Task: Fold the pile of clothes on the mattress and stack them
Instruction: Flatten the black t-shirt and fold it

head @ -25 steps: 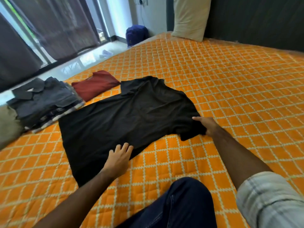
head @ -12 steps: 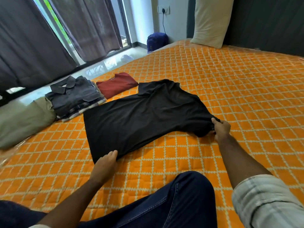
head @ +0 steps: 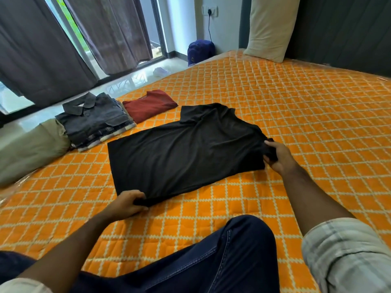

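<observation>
- A black T-shirt (head: 186, 151) lies spread flat across the middle of the orange quilted mattress (head: 296, 115), its neck end toward the right and its hem toward the left
- The left hand (head: 127, 203) has its fingers curled round the near corner of the hem, pinching a bunch of the black cloth against the mattress
- The right hand (head: 277, 157) grips the near sleeve and shoulder of the same shirt, thumb on top and fingers tucked under the gathered fabric
- Both forearms reach out from rolled pale checked sleeves (head: 347, 256); a knee in dark blue jeans (head: 222, 261) sits low in the view, between the arms
- To the left of the black shirt, near the mattress edge, stands a stack of folded clothes (head: 95, 121) with a dark grey collared shirt on top
- A folded maroon shirt (head: 150, 104) lies just beside that stack, on its right
- An olive-green garment (head: 29, 149) lies just left of the stack, touching it
- A cream pillow (head: 270, 26) leans upright at the far end of the mattress against a dark wall
- Beyond the mattress a blue bag (head: 200, 50) sits on the floor, and dark curtains (head: 42, 49) hang over a glass door
</observation>
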